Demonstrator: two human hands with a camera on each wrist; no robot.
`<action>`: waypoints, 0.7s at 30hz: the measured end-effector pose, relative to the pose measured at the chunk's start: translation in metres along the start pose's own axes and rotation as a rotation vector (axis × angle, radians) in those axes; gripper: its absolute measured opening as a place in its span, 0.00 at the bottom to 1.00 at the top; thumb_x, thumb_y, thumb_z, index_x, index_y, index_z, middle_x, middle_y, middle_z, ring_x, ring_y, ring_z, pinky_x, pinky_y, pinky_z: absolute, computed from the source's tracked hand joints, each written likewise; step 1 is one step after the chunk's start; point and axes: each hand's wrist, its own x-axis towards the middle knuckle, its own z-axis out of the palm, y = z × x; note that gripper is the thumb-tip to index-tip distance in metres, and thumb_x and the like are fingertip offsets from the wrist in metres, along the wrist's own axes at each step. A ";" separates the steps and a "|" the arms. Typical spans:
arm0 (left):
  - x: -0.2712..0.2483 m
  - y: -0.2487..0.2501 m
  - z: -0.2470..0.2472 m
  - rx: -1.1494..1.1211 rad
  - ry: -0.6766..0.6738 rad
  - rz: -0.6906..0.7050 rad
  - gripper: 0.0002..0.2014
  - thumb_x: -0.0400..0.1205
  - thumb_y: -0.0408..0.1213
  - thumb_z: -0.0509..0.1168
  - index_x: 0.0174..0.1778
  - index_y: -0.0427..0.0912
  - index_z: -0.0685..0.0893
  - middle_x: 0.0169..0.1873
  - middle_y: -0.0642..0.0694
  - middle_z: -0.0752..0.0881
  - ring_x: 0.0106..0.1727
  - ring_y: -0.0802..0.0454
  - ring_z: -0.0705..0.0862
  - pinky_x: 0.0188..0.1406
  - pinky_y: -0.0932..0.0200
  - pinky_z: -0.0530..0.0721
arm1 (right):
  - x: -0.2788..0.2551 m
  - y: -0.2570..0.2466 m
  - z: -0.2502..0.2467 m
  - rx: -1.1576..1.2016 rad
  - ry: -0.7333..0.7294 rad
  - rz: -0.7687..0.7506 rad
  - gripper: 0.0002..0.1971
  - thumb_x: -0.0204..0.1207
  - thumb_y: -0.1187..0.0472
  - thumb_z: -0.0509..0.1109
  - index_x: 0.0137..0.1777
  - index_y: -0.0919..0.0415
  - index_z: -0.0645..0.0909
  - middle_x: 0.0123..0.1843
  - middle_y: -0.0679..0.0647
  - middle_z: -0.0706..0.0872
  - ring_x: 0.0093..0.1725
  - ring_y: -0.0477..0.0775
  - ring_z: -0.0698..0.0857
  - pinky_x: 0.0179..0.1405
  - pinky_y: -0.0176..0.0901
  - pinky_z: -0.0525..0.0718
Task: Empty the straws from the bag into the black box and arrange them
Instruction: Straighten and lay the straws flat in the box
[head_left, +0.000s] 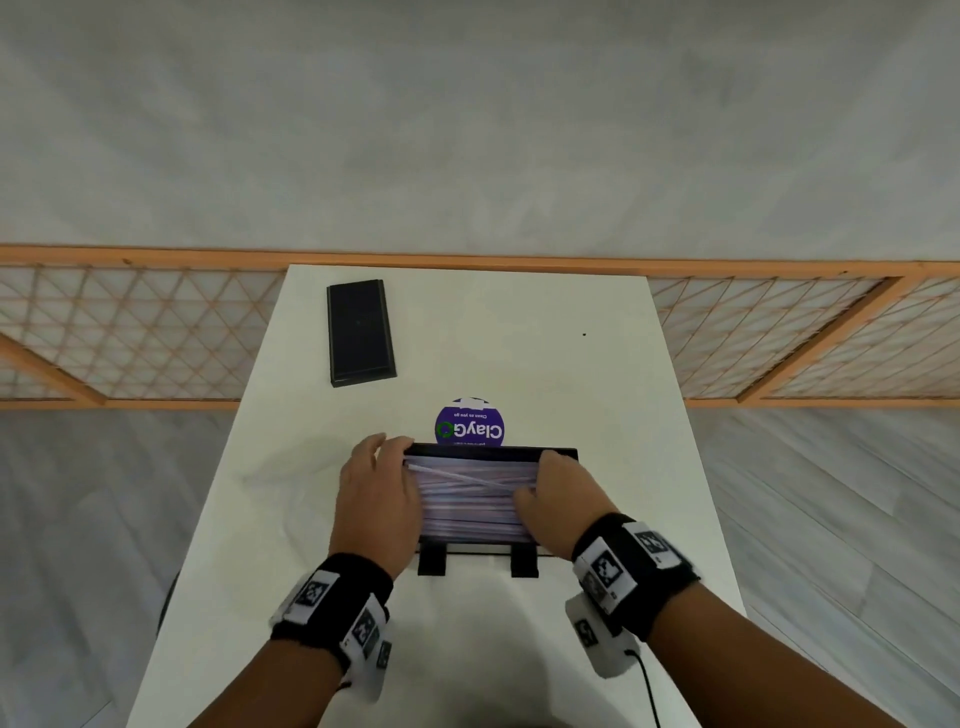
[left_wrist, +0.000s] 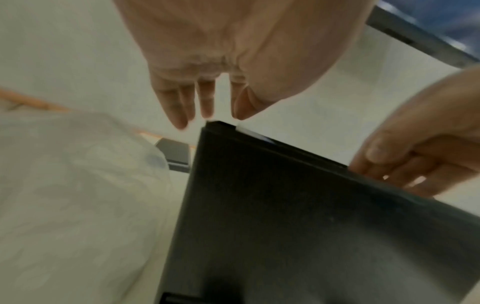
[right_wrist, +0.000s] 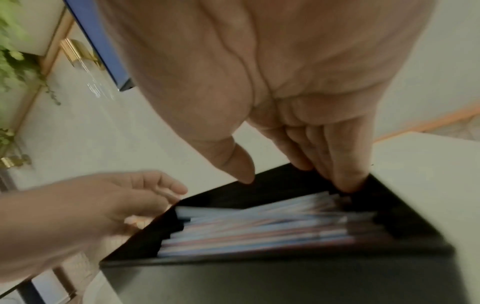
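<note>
The black box (head_left: 493, 451) stands in the middle of the white table (head_left: 571, 364), filled with pale straws (head_left: 467, 499) lying lengthwise; a few cross diagonally on top. My left hand (head_left: 384, 452) lies at the box's left end with straight fingers reaching its far left corner (left_wrist: 213, 125). At the box's right end, my right hand (head_left: 545, 478) dips straight fingers (right_wrist: 345, 176) inside against the straw ends (right_wrist: 259, 230). Neither hand grips anything. The empty clear bag (left_wrist: 78, 185) lies crumpled on the table left of the box.
The box's black lid (head_left: 360, 332) lies flat at the table's far left. A round purple label (head_left: 470, 428) sits just behind the box. Beyond the table runs a wooden lattice rail (head_left: 156, 332).
</note>
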 end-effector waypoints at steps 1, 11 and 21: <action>0.000 -0.003 0.000 -0.063 -0.030 -0.008 0.17 0.88 0.31 0.57 0.72 0.45 0.80 0.72 0.44 0.77 0.66 0.47 0.79 0.67 0.55 0.77 | -0.002 0.004 -0.004 -0.003 0.028 -0.017 0.11 0.83 0.56 0.60 0.56 0.63 0.75 0.53 0.60 0.83 0.51 0.62 0.84 0.46 0.47 0.79; -0.014 -0.024 0.009 -0.236 -0.144 -0.090 0.23 0.92 0.32 0.52 0.85 0.49 0.71 0.75 0.51 0.78 0.68 0.57 0.76 0.72 0.64 0.72 | -0.009 0.054 -0.021 -0.127 -0.045 0.149 0.15 0.86 0.46 0.59 0.62 0.57 0.70 0.49 0.54 0.85 0.45 0.58 0.84 0.42 0.48 0.79; -0.025 -0.033 0.011 -0.563 -0.067 -0.377 0.23 0.90 0.23 0.52 0.76 0.48 0.79 0.69 0.48 0.81 0.70 0.49 0.79 0.68 0.59 0.75 | -0.025 -0.003 -0.046 -0.265 0.118 -0.176 0.20 0.83 0.53 0.57 0.74 0.53 0.63 0.39 0.48 0.81 0.32 0.54 0.78 0.32 0.46 0.74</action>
